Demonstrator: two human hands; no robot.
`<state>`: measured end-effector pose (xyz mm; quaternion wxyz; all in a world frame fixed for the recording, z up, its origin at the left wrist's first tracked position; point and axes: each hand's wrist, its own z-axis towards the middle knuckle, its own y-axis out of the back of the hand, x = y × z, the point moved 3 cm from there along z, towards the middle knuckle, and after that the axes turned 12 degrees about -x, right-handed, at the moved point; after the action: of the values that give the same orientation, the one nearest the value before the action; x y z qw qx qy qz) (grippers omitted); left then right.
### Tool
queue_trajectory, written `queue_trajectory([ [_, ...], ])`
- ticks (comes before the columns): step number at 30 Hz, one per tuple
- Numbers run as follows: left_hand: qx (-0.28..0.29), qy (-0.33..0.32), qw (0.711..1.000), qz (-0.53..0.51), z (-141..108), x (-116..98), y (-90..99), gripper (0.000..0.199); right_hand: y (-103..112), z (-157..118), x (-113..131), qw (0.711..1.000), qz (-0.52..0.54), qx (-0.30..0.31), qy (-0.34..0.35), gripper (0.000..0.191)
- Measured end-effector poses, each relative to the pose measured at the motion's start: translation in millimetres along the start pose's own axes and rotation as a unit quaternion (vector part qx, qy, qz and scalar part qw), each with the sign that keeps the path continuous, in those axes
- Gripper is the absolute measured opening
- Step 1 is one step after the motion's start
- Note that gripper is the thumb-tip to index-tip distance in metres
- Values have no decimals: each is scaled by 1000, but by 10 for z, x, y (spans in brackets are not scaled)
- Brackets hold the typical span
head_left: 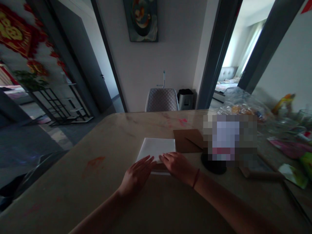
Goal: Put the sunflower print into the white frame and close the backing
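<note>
A white sheet (158,147) lies on the marbled table (122,130), with a brown strip and a thin white edge showing below it, between my hands. My left hand (137,175) rests on its lower left part, fingers stretched out and flat. On the lower right part lies my right hand (176,165), its fingers extended and palm down, a thin red band round the wrist. Neither hand is wrapped round anything. Just right of the sheet is a brown card (186,139) with a thin dark stick (193,143) across it.
A round black base (214,164) stands right of my right hand, below a blurred-out patch. Farther right are a flat brown-edged object (264,174), a clear plastic bag (243,102) and colourful packets (292,148). A quilted chair (162,99) stands beyond the table's far edge.
</note>
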<state>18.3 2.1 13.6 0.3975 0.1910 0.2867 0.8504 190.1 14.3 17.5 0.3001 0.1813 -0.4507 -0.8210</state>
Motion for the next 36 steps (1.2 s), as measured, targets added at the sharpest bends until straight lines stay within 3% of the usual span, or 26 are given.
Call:
queue_trajectory([
  [3,-45,36,997,-42,42,-92,62,28,45,11,-38,1000,5,-22,-16,35],
  [5,-50,87,987,-128,69,-172,60,22,73,18,-59,999,8,-28,-22,38],
  [7,-41,250,941,-224,78,-168,0,16,88,24,-76,999,6,-24,-32,38],
  [8,-33,344,894,-284,71,-143,-48,19,92,25,-81,999,5,-22,-37,38],
  [9,-29,436,826,-356,59,-111,-102,26,93,25,-81,999,5,-21,-40,37],
  [12,-79,614,568,-541,47,29,-206,46,80,21,-62,999,5,-17,-31,36],
  [13,-93,647,501,-568,49,86,-217,52,74,18,-52,1000,5,-17,-23,36],
  [14,-100,674,453,-575,49,144,-218,56,68,14,-40,1000,5,-17,-14,36],
  [15,-113,697,425,-566,47,204,-208,57,61,10,-28,1000,4,-15,-3,35],
  [17,-117,726,403,-544,41,293,-187,49,49,3,-7,1000,3,-8,14,34],
  [21,-62,760,421,-492,4,349,-192,13,32,-8,20,1000,9,-1,21,32],
  [23,-38,757,432,-488,-7,344,-208,14,25,-11,26,1000,18,-3,12,32],
  [29,-34,729,466,-501,-14,346,-215,19,55,-7,5,997,76,10,-11,33],
  [33,-42,728,464,-503,-38,364,-225,18,152,10,4,991,134,22,-13,31],
  [36,-55,724,462,-509,-35,369,-221,18,252,37,-19,978,203,-3,-42,38],
])
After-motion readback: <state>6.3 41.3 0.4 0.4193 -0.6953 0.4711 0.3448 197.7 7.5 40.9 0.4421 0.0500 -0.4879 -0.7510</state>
